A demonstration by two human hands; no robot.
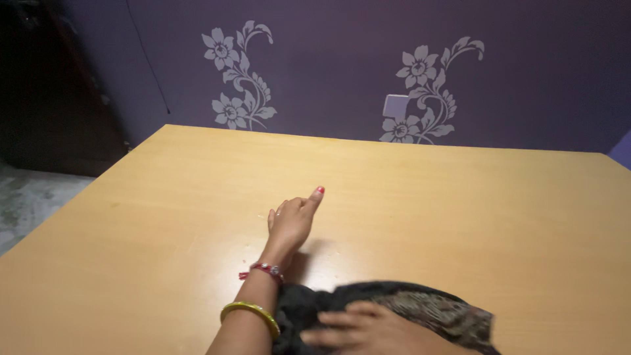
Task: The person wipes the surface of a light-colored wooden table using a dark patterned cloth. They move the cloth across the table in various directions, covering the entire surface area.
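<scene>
Under the flat right hand (pixel 365 329), dark cloth (pixel 420 309) lies crosswise (left hand (pixel 291 220) empty, pointing).

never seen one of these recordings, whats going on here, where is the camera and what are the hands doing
There is no machine here. One picture comes from a camera worn on a person's head, looking down at their own two bare hands over a wooden table.

The left hand reaches out over the table, one finger pointing forward, the others curled. It holds nothing. Its wrist wears a red bracelet, and a yellow bangle sits further up the arm.

The right hand lies flat on a dark cloth at the near edge of the table, fingers spread, pressing rather than gripping. The cloth is bunched and blurred, with a patterned part on its right.

Behind the table is a purple wall with pale flower designs.
</scene>
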